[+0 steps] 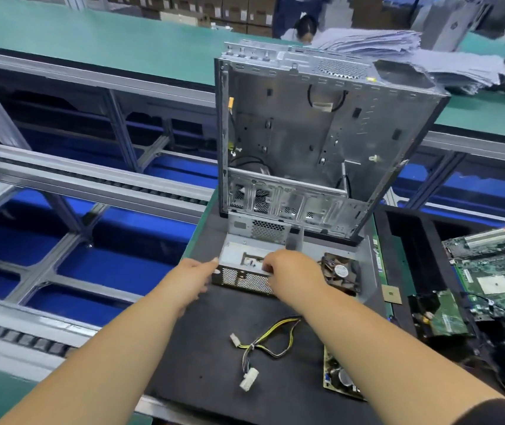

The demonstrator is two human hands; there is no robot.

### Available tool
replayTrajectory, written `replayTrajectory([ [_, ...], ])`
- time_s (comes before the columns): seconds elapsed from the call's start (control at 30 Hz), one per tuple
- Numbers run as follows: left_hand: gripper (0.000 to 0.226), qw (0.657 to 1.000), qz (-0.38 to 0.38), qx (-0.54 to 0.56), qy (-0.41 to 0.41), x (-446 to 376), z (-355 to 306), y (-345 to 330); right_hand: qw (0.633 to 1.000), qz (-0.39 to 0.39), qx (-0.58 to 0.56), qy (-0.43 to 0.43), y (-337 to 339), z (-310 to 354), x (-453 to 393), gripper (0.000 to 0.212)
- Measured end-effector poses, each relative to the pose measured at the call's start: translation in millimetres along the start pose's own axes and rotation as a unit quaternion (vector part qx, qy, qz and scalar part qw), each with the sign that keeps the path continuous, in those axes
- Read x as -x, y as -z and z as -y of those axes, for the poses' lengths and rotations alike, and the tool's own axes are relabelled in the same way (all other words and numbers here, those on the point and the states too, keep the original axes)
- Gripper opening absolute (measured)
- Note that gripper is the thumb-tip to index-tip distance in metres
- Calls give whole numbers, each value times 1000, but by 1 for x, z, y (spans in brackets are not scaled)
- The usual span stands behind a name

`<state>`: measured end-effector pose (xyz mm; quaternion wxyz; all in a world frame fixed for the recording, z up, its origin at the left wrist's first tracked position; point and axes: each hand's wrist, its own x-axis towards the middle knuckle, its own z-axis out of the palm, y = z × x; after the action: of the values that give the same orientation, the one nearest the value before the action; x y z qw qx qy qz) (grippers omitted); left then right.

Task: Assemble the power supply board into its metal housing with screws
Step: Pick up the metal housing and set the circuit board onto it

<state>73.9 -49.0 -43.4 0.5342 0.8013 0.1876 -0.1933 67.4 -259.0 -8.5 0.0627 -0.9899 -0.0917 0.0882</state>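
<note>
While left hand point(194, 279) touches housing point(245, 271) | right hand point(291, 268) atop.

Electronics assembly line in a factory, from what I see: green-topped conveyor benches point(97, 35) on aluminium framing run left of and beyond my hands, with roller tracks point(91, 179) below. Just past my hands stands an open computer chassis point(321, 133) on a black anti-static mat point(214, 357); loose circuit boards point(496, 271) lie right of them. Stacked cartons point(214, 7) and another worker point(303, 27) are far beyond.
</note>
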Motion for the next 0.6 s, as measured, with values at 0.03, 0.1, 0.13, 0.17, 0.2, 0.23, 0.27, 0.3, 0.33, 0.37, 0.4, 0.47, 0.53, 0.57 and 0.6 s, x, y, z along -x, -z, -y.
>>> replayTrajectory([
  [0.03,36,999,21,20,15,-1,1,0,1000,-1,-1,-3,-1,2,-2,29],
  [0.1,44,997,39,42,42,0,-1,-1,1000,-12,-10,-1,-2,3,-2,26],
  [0.13,49,996,45,54,54,-2,0,0,1000,-22,-16,2,-4,7,-3,24],
  [0.17,53,994,53,70,65,-3,1,1,999,-35,-22,6,-6,11,-4,23],
  [0.2,56,991,63,92,75,-5,2,2,998,-47,-27,9,-7,15,-4,22],
  [0.23,58,987,72,116,87,-7,2,3,998,-56,-30,13,-9,19,-5,21],
  [0.27,59,982,78,139,99,-9,3,5,997,-62,-33,18,-11,23,-6,19],
  [0.3,61,978,78,159,110,-10,3,6,997,-65,-35,25,-12,26,-7,18],
  [0.33,64,974,73,176,120,-13,4,7,997,-66,-39,31,-14,30,-8,18],
  [0.37,67,971,67,189,129,-15,5,8,996,-64,-44,35,-16,33,-9,18],
  [0.4,70,969,62,199,136,-18,6,9,996,-62,-51,39,-18,35,-10,19],
  [0.47,73,965,55,213,145,-22,10,11,996,-59,-60,41,-21,38,-11,20],
  [0.53,73,964,54,218,144,-27,14,11,995,-50,-75,40,-22,38,-11,21],
  [0.57,71,963,53,222,140,-29,16,11,995,-41,-85,40,-22,38,-11,20],
  [0.6,69,962,49,231,135,-31,18,11,994,-28,-99,39,-21,38,-12,19],
])
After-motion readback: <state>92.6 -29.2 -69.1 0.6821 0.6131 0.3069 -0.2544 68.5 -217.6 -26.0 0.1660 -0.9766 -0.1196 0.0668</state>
